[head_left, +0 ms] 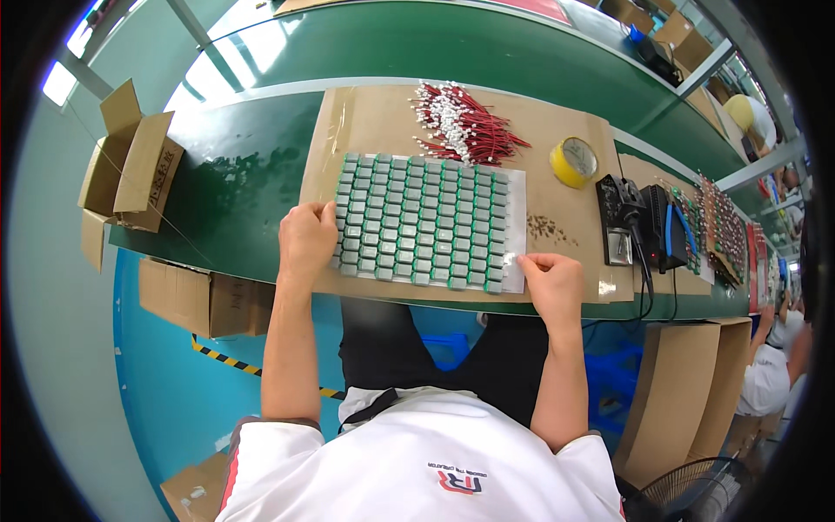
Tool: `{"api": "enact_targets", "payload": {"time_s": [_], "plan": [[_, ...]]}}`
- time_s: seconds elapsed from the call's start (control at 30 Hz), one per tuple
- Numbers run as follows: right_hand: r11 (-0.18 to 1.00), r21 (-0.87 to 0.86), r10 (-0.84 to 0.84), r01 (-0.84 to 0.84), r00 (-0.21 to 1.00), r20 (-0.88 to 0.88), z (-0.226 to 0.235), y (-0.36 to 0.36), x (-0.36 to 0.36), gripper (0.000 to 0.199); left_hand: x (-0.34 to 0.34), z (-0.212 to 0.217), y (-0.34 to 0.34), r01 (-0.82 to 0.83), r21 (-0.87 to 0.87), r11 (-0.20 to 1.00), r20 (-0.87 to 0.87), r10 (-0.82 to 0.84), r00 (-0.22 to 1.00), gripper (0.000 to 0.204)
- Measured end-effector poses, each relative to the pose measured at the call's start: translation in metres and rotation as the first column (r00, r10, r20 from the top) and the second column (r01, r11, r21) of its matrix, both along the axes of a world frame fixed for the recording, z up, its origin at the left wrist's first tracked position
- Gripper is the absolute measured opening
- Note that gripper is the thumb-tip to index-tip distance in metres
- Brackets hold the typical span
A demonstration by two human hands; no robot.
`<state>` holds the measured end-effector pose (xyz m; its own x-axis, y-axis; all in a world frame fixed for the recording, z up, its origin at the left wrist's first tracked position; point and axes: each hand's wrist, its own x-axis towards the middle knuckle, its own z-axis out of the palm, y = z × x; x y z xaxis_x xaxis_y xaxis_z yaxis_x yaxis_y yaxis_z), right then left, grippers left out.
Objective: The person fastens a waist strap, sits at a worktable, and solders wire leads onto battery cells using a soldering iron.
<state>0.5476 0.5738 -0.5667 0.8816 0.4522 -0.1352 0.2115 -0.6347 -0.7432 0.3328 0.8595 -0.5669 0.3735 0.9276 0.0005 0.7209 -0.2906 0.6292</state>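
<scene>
A white sheet (517,209) lies in front of me on brown cardboard. Even rows of small grey blocks with green edges (417,222) cover most of it, and a bare strip shows along its right side. My left hand (307,242) is closed at the sheet's left edge, thumb and fingers pressed together there. At the lower right corner my right hand (554,285) pinches the bare strip between thumb and fingertips. Just beyond the sheet lies a bundle of red wires with white connectors (470,126).
Right of the sheet are small brown parts (550,230), a yellow tape roll (574,162) and a soldering station (654,226) with a cable over the table edge. An open carton (130,174) stands at the left end. Other people sit farther right.
</scene>
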Motion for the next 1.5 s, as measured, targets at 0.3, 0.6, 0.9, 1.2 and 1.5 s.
{"api": "enact_targets", "payload": {"time_s": [0.3, 0.6, 0.9, 1.2, 1.5], "plan": [[0.978, 0.162, -0.075, 0.130, 0.948, -0.308, -0.016, -0.010, 0.016, 0.023, 0.003, -0.008, -0.001, 0.045, 0.073, 0.996, -0.112, -0.037, 0.993, 0.034], [0.967, 0.223, -0.048, 0.125, 0.945, -0.324, -0.020, -0.009, 0.021, 0.023, 0.011, -0.014, -0.003, 0.074, 0.007, 0.997, -0.077, -0.073, 0.994, 0.032], [0.933, 0.319, -0.051, 0.164, 0.941, -0.334, -0.023, 0.007, 0.003, 0.023, -0.003, -0.012, -0.004, 0.090, 0.029, 0.996, -0.033, -0.089, 0.995, 0.029], [0.927, 0.320, -0.088, 0.196, 0.942, -0.322, -0.018, 0.008, -0.003, 0.021, -0.005, 0.004, 0.002, 0.117, -0.164, 0.980, 0.061, -0.108, 0.992, 0.030], [0.921, 0.329, -0.105, 0.209, 0.946, -0.308, -0.016, 0.012, -0.010, 0.021, -0.002, -0.015, 0.009, 0.172, -0.061, 0.983, 0.071, -0.167, 0.983, 0.030]]}}
